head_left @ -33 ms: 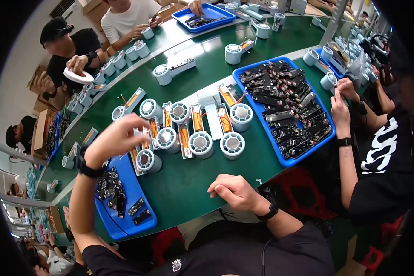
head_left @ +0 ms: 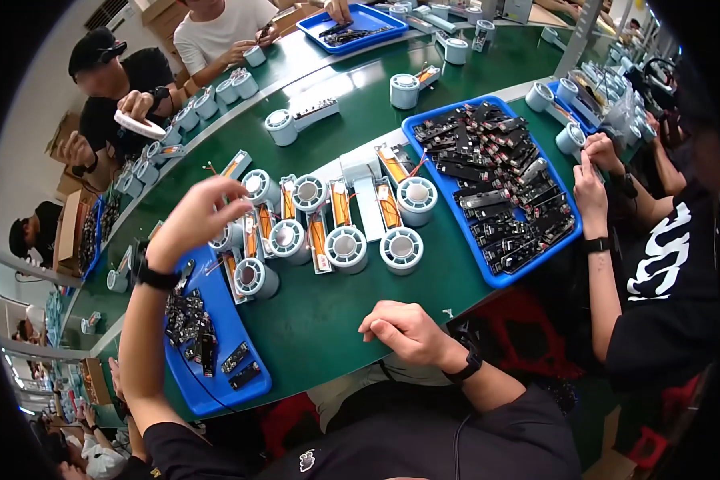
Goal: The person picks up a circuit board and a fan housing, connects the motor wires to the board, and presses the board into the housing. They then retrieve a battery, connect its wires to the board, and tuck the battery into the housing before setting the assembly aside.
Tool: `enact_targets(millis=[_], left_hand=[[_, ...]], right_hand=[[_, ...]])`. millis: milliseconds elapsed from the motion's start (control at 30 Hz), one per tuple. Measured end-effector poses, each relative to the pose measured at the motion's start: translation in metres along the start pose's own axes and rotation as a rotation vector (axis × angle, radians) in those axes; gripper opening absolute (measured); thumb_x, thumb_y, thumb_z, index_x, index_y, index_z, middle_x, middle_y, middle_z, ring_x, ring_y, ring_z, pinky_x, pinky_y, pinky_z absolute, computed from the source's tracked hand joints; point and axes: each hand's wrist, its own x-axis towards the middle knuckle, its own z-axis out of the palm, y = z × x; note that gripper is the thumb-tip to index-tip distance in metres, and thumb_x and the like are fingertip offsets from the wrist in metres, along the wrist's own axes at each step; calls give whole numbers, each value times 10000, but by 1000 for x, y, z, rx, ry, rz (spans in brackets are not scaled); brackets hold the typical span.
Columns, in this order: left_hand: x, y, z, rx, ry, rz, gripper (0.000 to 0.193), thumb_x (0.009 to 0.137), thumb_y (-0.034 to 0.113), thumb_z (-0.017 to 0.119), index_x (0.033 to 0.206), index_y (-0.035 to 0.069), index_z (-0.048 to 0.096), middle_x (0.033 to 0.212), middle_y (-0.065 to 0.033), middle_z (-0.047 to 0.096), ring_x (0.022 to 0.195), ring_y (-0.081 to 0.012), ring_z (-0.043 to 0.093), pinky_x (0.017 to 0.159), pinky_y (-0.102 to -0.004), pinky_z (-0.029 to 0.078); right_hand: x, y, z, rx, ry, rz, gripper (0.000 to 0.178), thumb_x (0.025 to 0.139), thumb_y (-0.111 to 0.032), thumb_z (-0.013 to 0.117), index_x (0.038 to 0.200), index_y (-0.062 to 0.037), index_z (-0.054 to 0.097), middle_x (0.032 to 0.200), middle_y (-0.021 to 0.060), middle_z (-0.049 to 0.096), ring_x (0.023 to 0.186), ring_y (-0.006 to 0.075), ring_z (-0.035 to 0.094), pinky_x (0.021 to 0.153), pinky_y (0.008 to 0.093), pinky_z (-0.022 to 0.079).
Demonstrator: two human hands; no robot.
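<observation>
My left hand (head_left: 200,220) hovers over the left end of a group of pale blue handheld fans, its fingers apart and nothing visible in them. The fans have round grilled heads, such as this fan (head_left: 346,250), and opened handles showing an orange-wrapped battery (head_left: 341,205) and thin wires. One fan at the far left is partly hidden behind my left hand. My right hand (head_left: 412,332) is at the table's near edge, its fingers curled closed with nothing showing in them. Below my left hand lies a blue tray (head_left: 256,382) with small black circuit boards (head_left: 190,324).
A larger blue tray (head_left: 510,280) heaped with black circuit boards (head_left: 496,184) is at the right. Two fans, including one fan (head_left: 282,128), lie farther back on the green table (head_left: 328,320). A co-worker across holds a white ring (head_left: 138,126); another person's hands (head_left: 592,184) are at right.
My left hand has shifted left and slightly away, uncovering a fan head below its fingers and covering another. My right hand has stayed in place.
</observation>
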Motion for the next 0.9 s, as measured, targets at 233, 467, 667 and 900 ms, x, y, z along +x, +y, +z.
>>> enact_targets(millis=[233, 467, 667, 900], left_hand=[[85, -87, 13, 379, 148, -485, 648, 783, 459, 822, 1237, 35, 637, 1239, -167, 674, 1003, -352, 706, 860, -451, 571], [120, -10, -9, 249, 192, -219, 469, 808, 314, 749, 1167, 29, 651, 1035, -218, 690, 957, -348, 698, 849, -431, 550], [161, 98, 45, 456, 283, 199, 374, 843, 269, 671, 1141, 44, 674, 1020, -207, 695, 981, -358, 674, 858, -408, 527], [217, 102, 55, -168, -195, 109, 482, 897, 269, 582, 1302, 23, 669, 1148, -97, 719, 1018, -225, 668, 921, -343, 519]], right_hand=[[-11, 0, -16, 36, 18, -3, 195, 1043, -121, 587, 982, 28, 697, 847, 111, 704, 809, 248, 670, 736, 358, 546], [-13, 3, -38, 52, -30, -13, 174, 1035, -104, 597, 991, 22, 709, 821, 92, 693, 759, 202, 652, 686, 327, 535], [-9, 2, -41, 51, -40, -8, 145, 1018, -85, 609, 984, 17, 707, 817, 89, 692, 753, 200, 645, 680, 328, 529], [-10, 7, -42, 68, -34, -23, 111, 988, -70, 642, 978, 24, 702, 806, 106, 677, 752, 243, 634, 684, 356, 526]])
